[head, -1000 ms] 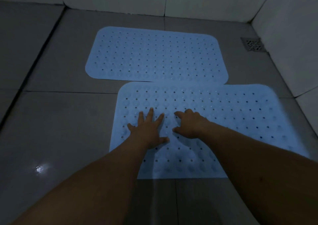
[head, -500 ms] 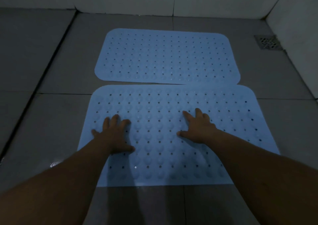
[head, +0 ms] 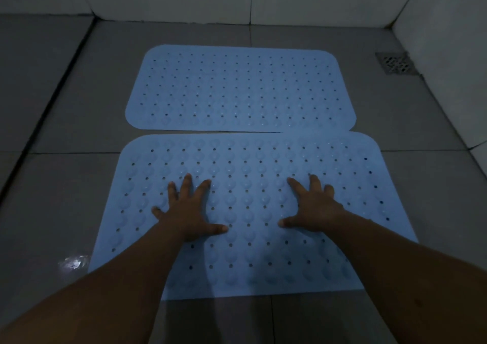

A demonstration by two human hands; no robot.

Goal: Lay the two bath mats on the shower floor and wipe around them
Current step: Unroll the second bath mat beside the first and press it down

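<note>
near mat (head: 253, 212) flat on shower floor (head: 66, 185), far edge touching/slightly overlapping far mat (head: 239, 88) at right | left hand (head: 191, 212) grip: fingers spread flat, pressing near mat left-centre, holding nothing | right hand (head: 313, 206) same, right-centre | drain (head: 395, 63) far-right corner by wall

dim, bluish picture; small glare spot on the wet floor (head: 73, 262); wide-angle bending at the edges.
</note>
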